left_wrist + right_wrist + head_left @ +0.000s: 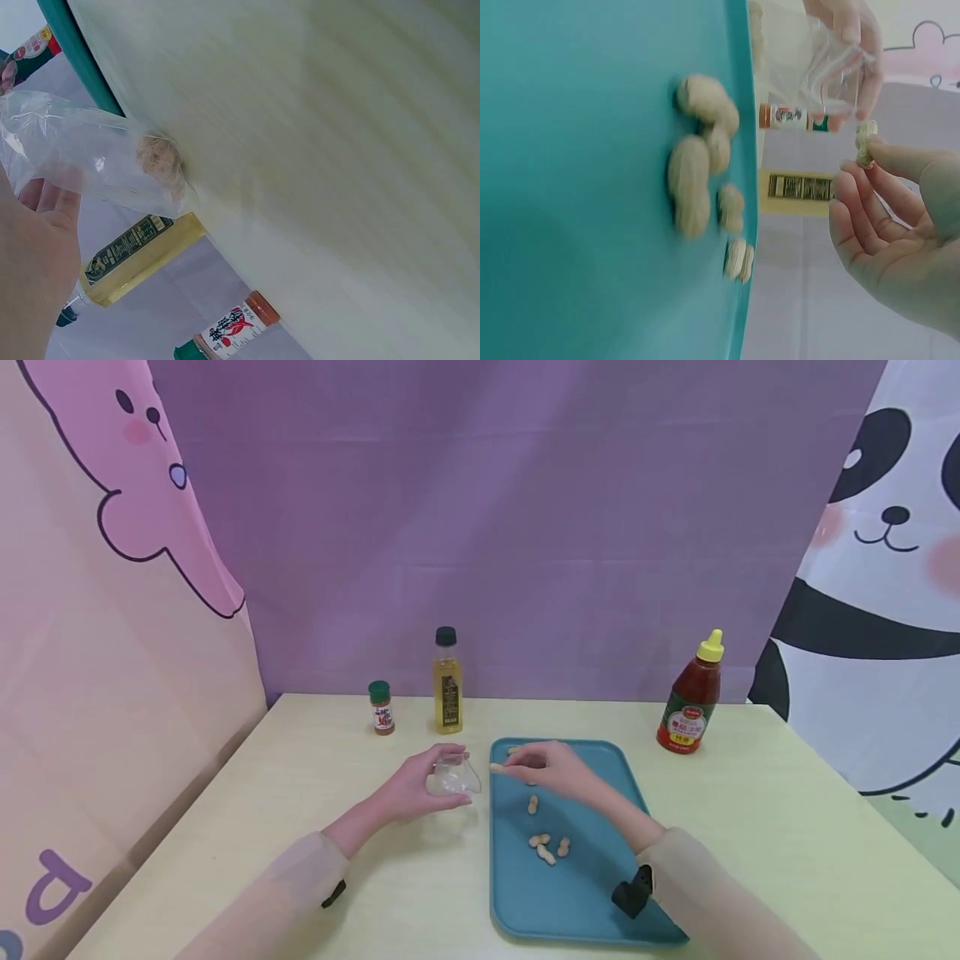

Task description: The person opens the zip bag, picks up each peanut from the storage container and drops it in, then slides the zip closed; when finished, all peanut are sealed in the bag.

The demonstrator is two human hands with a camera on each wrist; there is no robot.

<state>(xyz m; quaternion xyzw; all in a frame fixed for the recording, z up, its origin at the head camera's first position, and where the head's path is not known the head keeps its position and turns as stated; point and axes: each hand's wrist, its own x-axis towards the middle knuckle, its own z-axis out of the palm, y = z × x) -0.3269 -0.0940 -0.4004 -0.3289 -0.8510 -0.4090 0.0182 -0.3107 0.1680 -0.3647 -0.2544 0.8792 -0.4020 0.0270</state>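
Observation:
My left hand [408,787] holds a clear plastic bag [456,775] by its upper part, keeping the mouth spread above the table. A tan lump, seemingly peanuts [159,157], lies in the bottom of the bag in the left wrist view. Between thumb and fingertips, my right hand [553,768] pinches one unshelled peanut [865,142], a short way right of the bag's mouth. Below that hand lies a blue tray [547,906] with several loose peanuts [546,855] on it. Part of the tray's far end is hidden by the right hand.
Behind the bag stand a small spice jar [381,708] with a green cap and an oil bottle [447,681] with a dark cap. At the back right is a red sauce bottle [686,702] with a yellow top. A purple cloth [525,568] hangs behind the table.

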